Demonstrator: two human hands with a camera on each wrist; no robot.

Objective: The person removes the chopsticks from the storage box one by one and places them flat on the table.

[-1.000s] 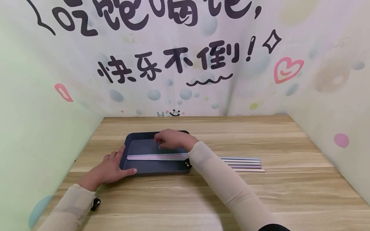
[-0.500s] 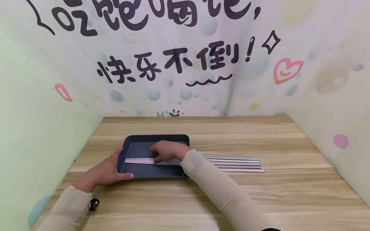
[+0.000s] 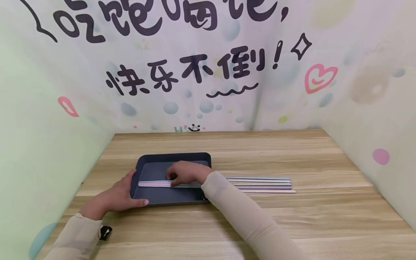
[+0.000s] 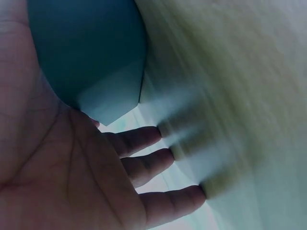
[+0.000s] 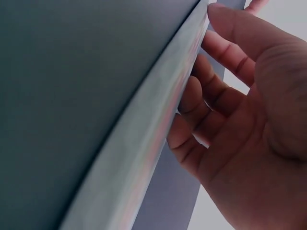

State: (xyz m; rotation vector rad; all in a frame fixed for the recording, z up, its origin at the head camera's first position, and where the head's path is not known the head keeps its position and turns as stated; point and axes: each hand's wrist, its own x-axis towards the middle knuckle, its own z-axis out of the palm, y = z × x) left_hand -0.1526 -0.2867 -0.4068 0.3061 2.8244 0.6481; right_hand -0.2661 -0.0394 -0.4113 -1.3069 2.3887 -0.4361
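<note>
A dark blue-grey rectangular tray [image 3: 159, 198] lies left of centre on the table. Along its middle runs a bundle of thin pastel sticks [image 3: 152, 184], straight like chopsticks, pink and pale blue. My right hand [image 3: 190, 172] reaches in from the right and pinches the bundle; in the right wrist view the thumb is on one side of the sticks [image 5: 139, 124] and the curled fingers on the other. My left hand [image 3: 113, 196] lies against the tray's left side, fingers straight and thumb stretched along the near corner. The left wrist view has the tray corner [image 4: 91, 48] against the palm.
Several more pastel sticks [image 3: 266, 183] lie side by side on the wooden table [image 3: 182, 231] right of the tray, partly behind the right sleeve [image 3: 247, 216]. Printed cloth walls [image 3: 195, 90] stand at the back and both sides.
The right hand has come down from above the tray onto the sticks and now pinches them. The tray has shifted slightly toward the person and left, with the left hand staying at its side.
</note>
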